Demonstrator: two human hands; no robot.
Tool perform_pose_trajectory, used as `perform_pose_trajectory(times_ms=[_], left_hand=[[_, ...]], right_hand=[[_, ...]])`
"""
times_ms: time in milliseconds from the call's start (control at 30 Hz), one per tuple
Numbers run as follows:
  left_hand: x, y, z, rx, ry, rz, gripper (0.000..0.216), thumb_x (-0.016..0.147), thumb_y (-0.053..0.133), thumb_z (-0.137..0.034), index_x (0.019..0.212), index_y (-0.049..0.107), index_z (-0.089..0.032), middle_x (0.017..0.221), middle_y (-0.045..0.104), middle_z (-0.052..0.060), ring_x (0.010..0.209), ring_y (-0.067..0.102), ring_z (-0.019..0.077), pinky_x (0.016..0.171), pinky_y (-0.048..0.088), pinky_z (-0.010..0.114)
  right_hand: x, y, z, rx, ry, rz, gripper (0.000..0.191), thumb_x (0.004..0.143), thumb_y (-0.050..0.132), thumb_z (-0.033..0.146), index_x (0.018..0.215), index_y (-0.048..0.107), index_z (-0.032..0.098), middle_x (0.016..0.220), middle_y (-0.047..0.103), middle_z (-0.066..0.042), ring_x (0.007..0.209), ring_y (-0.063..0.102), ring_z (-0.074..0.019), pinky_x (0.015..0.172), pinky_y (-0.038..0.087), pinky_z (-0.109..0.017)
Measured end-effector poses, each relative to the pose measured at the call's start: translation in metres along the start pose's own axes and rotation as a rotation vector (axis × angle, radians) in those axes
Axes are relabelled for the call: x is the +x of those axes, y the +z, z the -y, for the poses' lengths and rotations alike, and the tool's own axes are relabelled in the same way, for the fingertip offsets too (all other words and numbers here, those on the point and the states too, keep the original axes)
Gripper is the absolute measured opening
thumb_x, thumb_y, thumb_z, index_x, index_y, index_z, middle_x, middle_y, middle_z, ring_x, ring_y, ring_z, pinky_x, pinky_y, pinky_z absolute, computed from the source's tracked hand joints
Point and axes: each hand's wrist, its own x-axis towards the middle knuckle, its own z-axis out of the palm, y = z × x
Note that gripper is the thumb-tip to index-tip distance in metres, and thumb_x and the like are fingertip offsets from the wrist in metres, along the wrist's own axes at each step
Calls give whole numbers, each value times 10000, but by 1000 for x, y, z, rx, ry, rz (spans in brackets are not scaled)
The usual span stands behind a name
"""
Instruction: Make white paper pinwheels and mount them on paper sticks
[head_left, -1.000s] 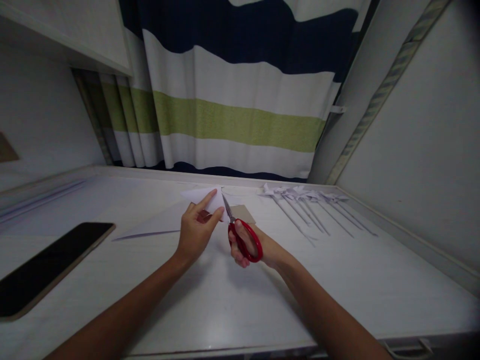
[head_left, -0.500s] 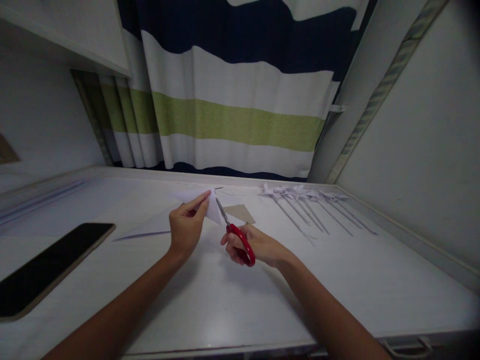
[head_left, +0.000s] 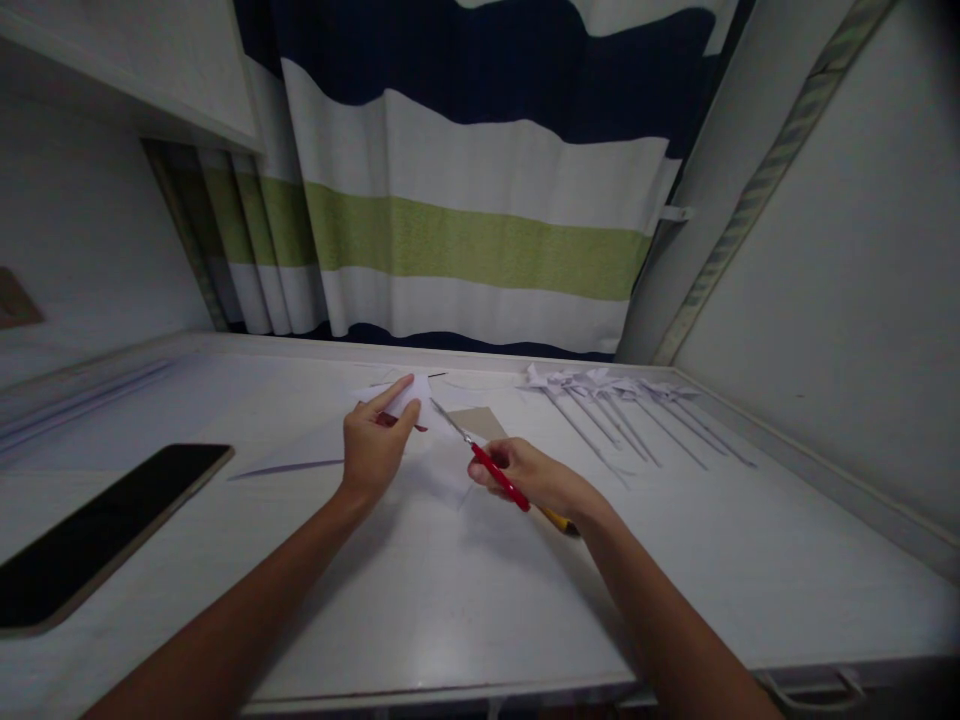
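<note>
Between the thumb and fingers of my left hand is a small piece of white paper, held up above the table. My right hand grips red-handled scissors, their blades pointing up and left toward the paper's right edge. From this angle I cannot tell whether the blades touch the paper. A brown card piece lies behind the scissors. Under my left wrist, a larger white sheet rests on the table. A yellow object shows partly from beneath my right wrist; most of it is hidden.
A dark-screened phone lies at the left. Several thin paper sticks with crumpled white paper tops are lined up at the back right. Long paper strips lie by the left wall. A striped curtain hangs behind the white table.
My right hand has shifted right and slightly turned, drawing the scissors back from the paper. The paper in my left hand is tilted differently, and the yellow object has come into view.
</note>
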Motion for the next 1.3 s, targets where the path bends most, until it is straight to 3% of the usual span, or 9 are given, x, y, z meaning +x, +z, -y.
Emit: perform_pose_trajectory(times_ms=[133, 267, 333, 500, 667, 1000, 1200, 1300], left_hand=[[0, 1, 0, -2, 23, -15, 396, 649, 599, -287, 1029, 600, -175, 858, 647, 57, 485, 505, 70, 477, 444, 182], [-2, 2, -1, -22, 48, 3, 397, 651, 602, -285, 1037, 594, -190, 950, 627, 51, 511, 521, 71, 518, 467, 196], [-2, 2, 0, -27, 54, 10, 399, 655, 602, -293, 1040, 591, -190, 931, 631, 48, 514, 526, 75, 522, 467, 197], [-2, 2, 0, -32, 41, 30, 400, 654, 605, -289, 1040, 592, -189, 925, 638, 47, 493, 514, 67, 475, 442, 176], [-3, 1, -3, -131, -24, 108, 414, 642, 615, -284, 1040, 591, -172, 860, 656, 45, 430, 487, 54, 406, 392, 159], [-18, 9, -10, -214, -93, 215, 418, 631, 623, -266, 1033, 597, -156, 565, 620, -2, 392, 483, 78, 370, 354, 165], [-20, 9, -10, -169, -55, 192, 390, 637, 617, -257, 1016, 607, -168, 740, 646, 16, 433, 456, 54, 415, 385, 163], [-21, 9, -10, -134, -45, 175, 389, 636, 616, -256, 1015, 607, -170, 731, 637, 9, 428, 423, 45, 407, 372, 158]], right_hand=[[-2, -1, -1, 92, -20, 58, 352, 723, 494, 472, 774, 486, 124, 532, 345, 51, 452, 291, -52, 413, 216, -204], [-4, -4, -2, 98, -33, 6, 429, 712, 501, 510, 922, 455, 138, 640, 377, 25, 548, 338, -72, 454, 261, -206], [-5, -5, -2, 155, -61, 48, 492, 693, 498, 553, 963, 443, 146, 672, 368, 21, 562, 328, -71, 455, 256, -204], [-7, -3, -1, 367, -71, 316, 630, 718, 276, 670, 932, 457, 106, 630, 414, 2, 502, 369, -70, 446, 255, -228], [-6, 3, 0, 349, -35, 320, 657, 699, 272, 690, 898, 474, 98, 584, 471, -10, 487, 426, -87, 446, 293, -228], [1, 13, -1, 652, -67, 354, 645, 697, 222, 700, 823, 468, 118, 606, 505, -32, 523, 453, -102, 475, 315, -231], [4, 15, -5, 774, -44, 372, 648, 690, 204, 709, 812, 456, 124, 604, 506, -29, 521, 465, -108, 494, 320, -235], [4, 15, -4, 784, -27, 371, 648, 688, 201, 710, 802, 454, 124, 602, 506, -28, 517, 465, -107, 503, 327, -237]])
